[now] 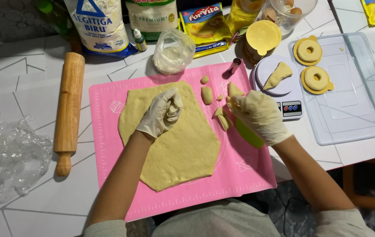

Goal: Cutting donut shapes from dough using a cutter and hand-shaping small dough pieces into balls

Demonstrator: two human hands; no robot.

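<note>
A flat sheet of pale dough lies on a pink silicone mat. My left hand, in a thin glove, rests on the upper part of the sheet with its fingers curled. My gloved right hand holds a green scraper at the sheet's right edge, among several small cut dough pieces. A wedge of dough sits on the round pan of a small kitchen scale just right of the mat.
A wooden rolling pin lies left of the mat, with crumpled plastic wrap beyond it. A clear tray at the right holds two ring-shaped dough pieces. Flour bags, a packet, a lidded cup and a yellow lid line the back.
</note>
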